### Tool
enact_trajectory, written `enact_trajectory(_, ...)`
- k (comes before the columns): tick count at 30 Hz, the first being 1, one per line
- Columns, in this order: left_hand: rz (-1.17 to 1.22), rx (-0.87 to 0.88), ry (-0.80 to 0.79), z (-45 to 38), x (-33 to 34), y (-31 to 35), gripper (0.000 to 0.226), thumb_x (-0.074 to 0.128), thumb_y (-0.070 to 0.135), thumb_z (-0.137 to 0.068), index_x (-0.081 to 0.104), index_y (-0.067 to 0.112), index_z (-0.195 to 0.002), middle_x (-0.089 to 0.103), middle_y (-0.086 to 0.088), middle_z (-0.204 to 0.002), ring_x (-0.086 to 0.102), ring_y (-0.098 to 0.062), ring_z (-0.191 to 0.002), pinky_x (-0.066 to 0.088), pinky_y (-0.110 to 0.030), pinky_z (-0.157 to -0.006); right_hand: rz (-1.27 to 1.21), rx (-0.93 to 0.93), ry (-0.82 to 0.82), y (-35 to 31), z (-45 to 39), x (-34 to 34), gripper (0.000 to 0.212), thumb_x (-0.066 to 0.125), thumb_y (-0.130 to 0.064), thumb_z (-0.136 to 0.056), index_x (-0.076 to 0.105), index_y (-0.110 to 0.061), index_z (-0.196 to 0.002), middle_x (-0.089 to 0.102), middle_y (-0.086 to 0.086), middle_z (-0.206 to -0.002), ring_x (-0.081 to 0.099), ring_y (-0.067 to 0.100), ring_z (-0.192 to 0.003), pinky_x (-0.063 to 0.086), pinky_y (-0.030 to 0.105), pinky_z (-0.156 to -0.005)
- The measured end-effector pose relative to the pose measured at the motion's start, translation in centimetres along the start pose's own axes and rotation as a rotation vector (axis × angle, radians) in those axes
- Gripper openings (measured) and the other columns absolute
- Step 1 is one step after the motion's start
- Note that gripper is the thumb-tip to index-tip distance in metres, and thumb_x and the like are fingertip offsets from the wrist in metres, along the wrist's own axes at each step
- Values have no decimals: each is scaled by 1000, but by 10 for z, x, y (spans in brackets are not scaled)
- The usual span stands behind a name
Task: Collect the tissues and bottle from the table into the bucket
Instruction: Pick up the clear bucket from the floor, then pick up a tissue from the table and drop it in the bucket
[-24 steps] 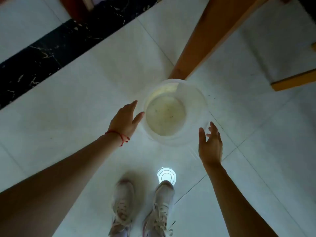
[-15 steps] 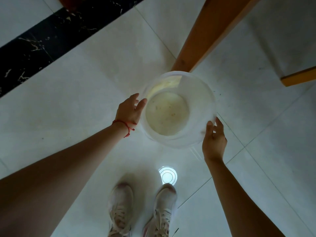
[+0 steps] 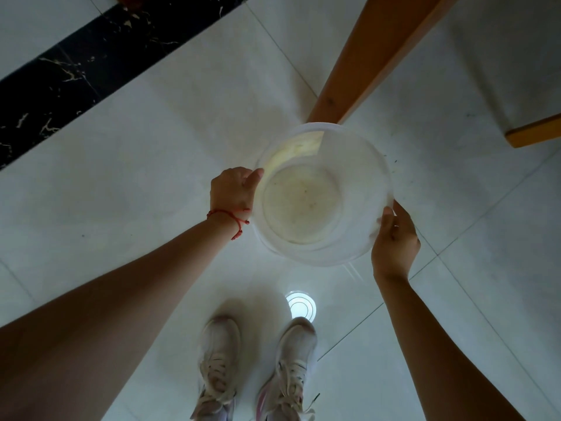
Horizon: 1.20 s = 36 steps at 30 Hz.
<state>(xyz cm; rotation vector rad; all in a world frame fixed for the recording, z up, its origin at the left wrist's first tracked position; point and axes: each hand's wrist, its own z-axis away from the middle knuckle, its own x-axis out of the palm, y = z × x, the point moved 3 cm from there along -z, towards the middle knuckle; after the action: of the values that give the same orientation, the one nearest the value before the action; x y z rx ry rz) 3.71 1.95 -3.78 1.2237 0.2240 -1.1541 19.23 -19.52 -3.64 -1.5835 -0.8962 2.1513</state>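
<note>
A round translucent white bucket [image 3: 358, 165] is seen from above over the tiled floor, with nothing inside it. My left hand [image 3: 232, 189], with a red string at the wrist, grips its left rim. My right hand [image 3: 394, 238] holds the rim at the lower right. No tissues or bottle are in view.
A wooden table leg [image 3: 364, 56] slants down to the floor just behind the bucket, and a second wooden piece [image 3: 534, 133] sits at the right edge. My two white sneakers [image 3: 258, 366] stand below. A black marble strip [image 3: 76, 71] crosses the floor at upper left.
Both hands have moved in from open and apart to closed on the bucket's rim. The bucket looks larger and closer in the view.
</note>
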Motion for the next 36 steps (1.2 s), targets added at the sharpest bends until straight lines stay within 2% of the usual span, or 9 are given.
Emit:
enact_trajectory(6, 80, -40, 20, 38, -40, -1, 48, 44, 45, -84, 64, 2, -80, 66, -16, -83, 57, -29, -83, 31, -22, -69, -51, 32, 8, -29, 38, -25, 62, 27, -53, -84, 57, -11, -119, 65, 16, -101, 61, 27, -91, 52, 46, -83)
enact_trajectory(9, 107, -60, 60, 65, -72, 3, 44, 51, 39, -87, 66, 0, -100, 69, -19, -100, 60, -31, -98, 34, -22, -79, -57, 43, -16, -51, 58, -41, 59, 30, -50, -87, 58, -9, -118, 65, 16, -101, 60, 25, -90, 53, 44, -81)
enact_trajectory(13, 141, -72, 118, 97, -121, 12, 56, 43, 48, -77, 66, 1, -98, 69, -21, -93, 61, -33, -94, 36, -25, -79, -74, 44, -61, -93, 82, -67, 35, 42, -26, -95, 59, -5, -116, 65, 17, -106, 56, 15, -86, 49, 17, -79)
enact_trajectory(15, 151, -103, 161, 112, -148, 19, 52, 49, 46, -80, 66, 1, -99, 69, -22, -92, 61, -32, -93, 36, -25, -78, -80, 29, -70, -118, 94, -82, 39, 41, -30, -92, 59, -6, -117, 64, 15, -109, 54, 13, -86, 39, -1, -71)
enact_trajectory(19, 144, -101, 208, 139, -202, 43, 41, 53, 36, -86, 66, -2, -94, 68, -23, -89, 61, -33, -88, 39, -28, -77, -151, -9, -75, -174, 113, -117, 47, 37, -37, -88, 58, -8, -118, 63, 13, -115, 53, 10, -94, 40, 17, -82)
enact_trajectory(23, 215, -97, 267, 165, -256, 79, 43, 53, 40, -83, 67, 0, -91, 69, -20, -90, 57, -25, -81, 40, -28, -75, -187, -22, -86, -226, 125, -155, 51, 34, -41, -85, 60, -11, -117, 58, 1, -101, 48, -1, -76, 31, -3, -68)
enact_trajectory(27, 262, -120, 341, 192, -302, 111, 28, 58, 27, -85, 68, 2, -92, 68, -21, -88, 60, -30, -78, 47, -35, -79, -199, -59, -101, -271, 135, -194, 51, 35, -42, -85, 63, -9, -112, 57, 4, -96, 48, -4, -71, 31, 3, -65)
enact_trajectory(34, 369, -130, 423, 246, -370, 172, 24, 59, 24, -85, 68, 2, -85, 63, -13, -77, 56, -28, -71, 37, -26, -71, -263, -92, -135, -335, 150, -274, 19, 47, -17, -93, 66, -13, -93, 65, 4, -90, 55, 0, -73, 48, 23, -68)
enact_trajectory(36, 397, -127, 436, 260, -384, 190, 24, 58, 23, -85, 68, 1, -84, 62, -11, -79, 54, -25, -72, 36, -24, -65, -298, -80, -138, -350, 156, -296, 15, 47, -16, -92, 62, -19, -89, 63, 1, -87, 55, 1, -72, 46, 20, -65)
